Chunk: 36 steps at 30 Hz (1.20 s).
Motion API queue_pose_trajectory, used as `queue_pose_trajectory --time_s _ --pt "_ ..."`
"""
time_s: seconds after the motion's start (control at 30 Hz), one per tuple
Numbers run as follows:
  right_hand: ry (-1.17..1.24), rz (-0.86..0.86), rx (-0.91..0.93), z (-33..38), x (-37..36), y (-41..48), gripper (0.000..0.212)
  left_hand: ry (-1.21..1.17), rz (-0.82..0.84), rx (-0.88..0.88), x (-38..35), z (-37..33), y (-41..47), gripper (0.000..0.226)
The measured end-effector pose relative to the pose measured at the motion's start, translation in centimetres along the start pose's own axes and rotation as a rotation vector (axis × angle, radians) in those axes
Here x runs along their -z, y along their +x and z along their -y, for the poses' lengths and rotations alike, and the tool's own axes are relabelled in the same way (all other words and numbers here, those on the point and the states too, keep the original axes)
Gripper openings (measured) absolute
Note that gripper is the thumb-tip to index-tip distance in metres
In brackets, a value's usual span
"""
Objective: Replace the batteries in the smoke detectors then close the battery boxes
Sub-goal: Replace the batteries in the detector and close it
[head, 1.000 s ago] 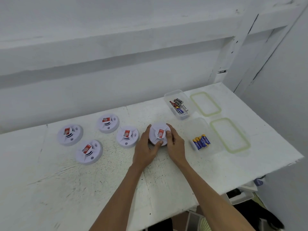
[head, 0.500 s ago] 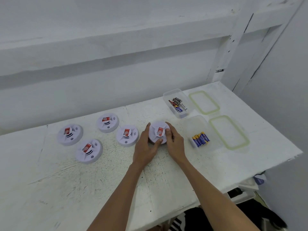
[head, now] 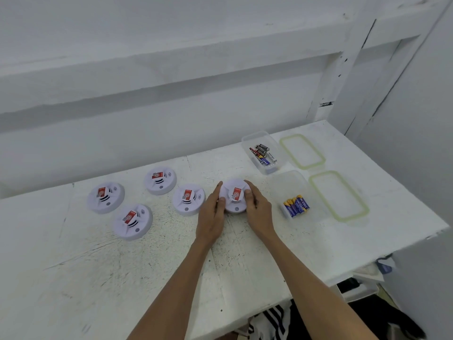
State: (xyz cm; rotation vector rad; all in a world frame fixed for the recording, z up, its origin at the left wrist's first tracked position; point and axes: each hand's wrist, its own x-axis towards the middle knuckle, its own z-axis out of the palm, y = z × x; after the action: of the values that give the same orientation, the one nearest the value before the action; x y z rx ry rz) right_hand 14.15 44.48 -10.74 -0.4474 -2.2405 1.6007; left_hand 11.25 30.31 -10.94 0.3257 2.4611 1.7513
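Little has been moved since a moment ago: the smoke detector [head: 234, 188] is still held between both hands, and only the left thumb has been slid from the near edge round to the left side.

At the bottom of the frame, two bare arms are stretched out over the scratched white table [head: 122, 278]. In the middle of the frame, the left hand [head: 212, 217] is curled round the left edge of the smoke detector, with its fingers bent up the far side. The right hand [head: 258, 212] is curled round the right edge, and its thumb is pressed on the raised middle, just beside the red sticker. The smoke detector is sat flat on the table between the fingers.

To the left, four other detectors [head: 132, 222] are laid face up, each with a red sticker. To the right, blue and yellow batteries [head: 296, 206] are kept in a clear box [head: 294, 182], with a green-edged lid [head: 338, 196] beside it. Farther back, mixed batteries [head: 263, 154] are piled in a second clear box [head: 247, 141], with a second lid [head: 302, 152] beside that. A white wall is seen behind.
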Motion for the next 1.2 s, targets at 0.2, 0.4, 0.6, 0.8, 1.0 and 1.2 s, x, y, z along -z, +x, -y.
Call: queue_pose_trajectory --time_s 0.2,0.4,0.6,0.8,1.0,1.2 --pt "0.003 0.009 -0.015 -0.19 -0.18 0.04 0.038 -0.009 -0.020 -0.016 -0.07 0.29 0.09 0.047" --pt "-0.012 0.004 -0.012 -0.25 -0.13 0.10 0.036 -0.007 -0.015 -0.016 -0.12 0.23 0.11 0.046" --pt "-0.010 -0.006 -0.010 -0.04 -0.13 -0.18 0.037 -0.020 -0.018 -0.035 -0.14 0.55 0.10 0.047" --pt "-0.002 0.003 -0.024 -0.03 -0.16 -0.17 0.038 -0.012 -0.022 -0.044 -0.04 0.49 0.07 0.048" --pt "-0.007 0.021 -0.009 0.21 0.17 -0.08 0.036 -0.021 -0.029 -0.030 -0.11 0.59 0.10 0.047" --pt "-0.008 0.024 -0.010 0.31 0.17 -0.10 0.037 -0.022 -0.032 -0.040 -0.16 0.65 0.14 0.046"
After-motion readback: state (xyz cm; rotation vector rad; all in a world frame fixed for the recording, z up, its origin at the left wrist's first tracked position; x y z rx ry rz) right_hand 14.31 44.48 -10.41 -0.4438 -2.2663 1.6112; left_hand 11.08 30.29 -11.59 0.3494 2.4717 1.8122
